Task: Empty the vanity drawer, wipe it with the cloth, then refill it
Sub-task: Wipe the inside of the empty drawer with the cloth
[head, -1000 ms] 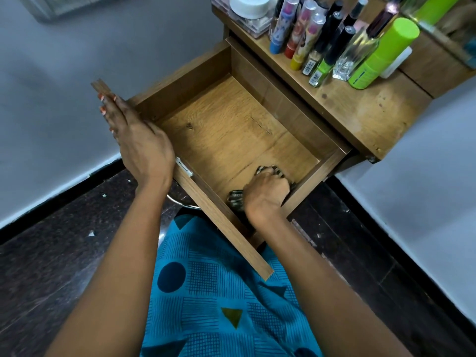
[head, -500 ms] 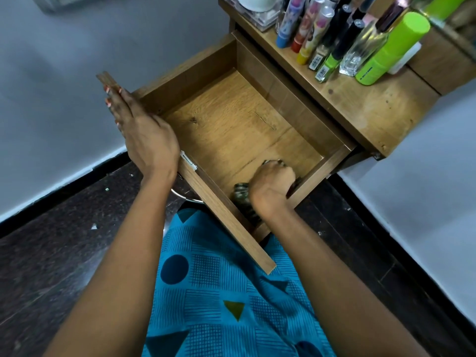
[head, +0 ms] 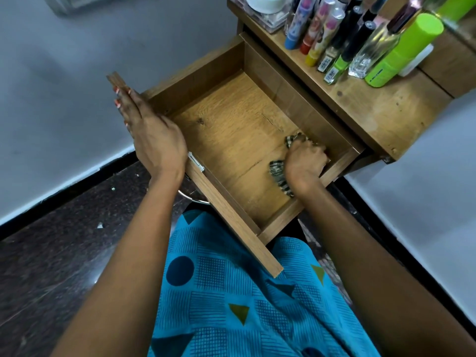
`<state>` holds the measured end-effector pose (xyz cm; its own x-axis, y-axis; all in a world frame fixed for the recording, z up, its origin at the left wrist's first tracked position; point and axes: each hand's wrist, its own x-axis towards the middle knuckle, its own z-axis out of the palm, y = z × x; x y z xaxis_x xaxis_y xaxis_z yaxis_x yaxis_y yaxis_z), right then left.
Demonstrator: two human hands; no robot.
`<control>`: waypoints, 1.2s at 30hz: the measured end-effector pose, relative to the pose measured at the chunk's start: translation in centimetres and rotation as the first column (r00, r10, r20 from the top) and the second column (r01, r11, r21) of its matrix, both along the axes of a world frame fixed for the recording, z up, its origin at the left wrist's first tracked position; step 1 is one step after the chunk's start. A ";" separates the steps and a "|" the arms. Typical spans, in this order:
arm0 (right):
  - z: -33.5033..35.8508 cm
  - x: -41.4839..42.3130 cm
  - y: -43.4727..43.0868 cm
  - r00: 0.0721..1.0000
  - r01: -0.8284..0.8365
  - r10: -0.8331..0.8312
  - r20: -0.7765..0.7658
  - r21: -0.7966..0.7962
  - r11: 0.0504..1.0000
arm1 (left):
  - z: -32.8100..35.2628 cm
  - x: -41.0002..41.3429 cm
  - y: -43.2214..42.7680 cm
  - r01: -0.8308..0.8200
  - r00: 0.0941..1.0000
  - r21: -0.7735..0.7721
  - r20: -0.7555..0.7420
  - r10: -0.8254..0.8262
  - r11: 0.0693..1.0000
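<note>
Left hand (head: pixel 157 143) lies flat with fingers (head: pixel 123 99) straight, while the right hand (head: pixel 305 164) curls its fingers onto the cloth (head: pixel 278 173).

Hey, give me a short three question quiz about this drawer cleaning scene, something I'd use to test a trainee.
1. True or false: the drawer is pushed fully shut.
2. Fill in: the left hand, fingers straight, rests on the drawer's ___ panel.
3. Which hand grips the cloth? A) the left hand B) the right hand C) both hands
Key: 1 false; 2 front; 3 B.
</note>
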<state>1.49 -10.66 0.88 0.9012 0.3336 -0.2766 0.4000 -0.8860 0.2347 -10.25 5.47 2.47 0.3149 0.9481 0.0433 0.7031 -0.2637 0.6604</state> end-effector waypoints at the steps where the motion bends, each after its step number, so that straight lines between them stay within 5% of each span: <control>1: -0.2 0.1 0.2 1.000 0.019 -0.018 -0.022 0.026 0.999 | 0.0 0.0 0.0 -0.002 1.000 0.000 0.002 0.002 1.000; 5: -0.7 -1.0 0.4 0.995 0.024 -0.008 -0.097 0.170 0.985 | 0.1 0.0 -0.1 -0.009 1.000 0.001 0.009 0.009 1.000; 16: -0.9 0.8 7.9 0.896 -0.242 0.392 -0.208 0.512 0.824 | 0.1 0.0 -0.2 -0.007 1.000 -0.002 0.022 0.007 1.000; 23: -2.2 -1.2 13.7 0.659 -0.582 0.746 -0.093 0.565 0.585 | 0.0 0.1 -0.2 -0.009 0.999 0.003 0.031 0.009 1.000; 30: -3.8 -2.9 15.4 0.726 -0.632 0.682 0.088 0.476 0.611 | -0.1 0.2 -0.1 -0.019 0.999 -0.002 0.050 0.019 1.000; 36: -3.1 -3.1 13.8 0.635 -0.683 0.769 0.071 0.518 0.515 | -0.2 0.2 -0.2 -0.025 0.998 -0.003 0.049 0.025 1.000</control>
<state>-1.64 3.15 -2.21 0.2442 0.9697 0.0015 0.9437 -0.2373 -0.2305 -10.06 5.29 2.24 0.2884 0.9559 0.0562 0.6765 -0.2449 0.6945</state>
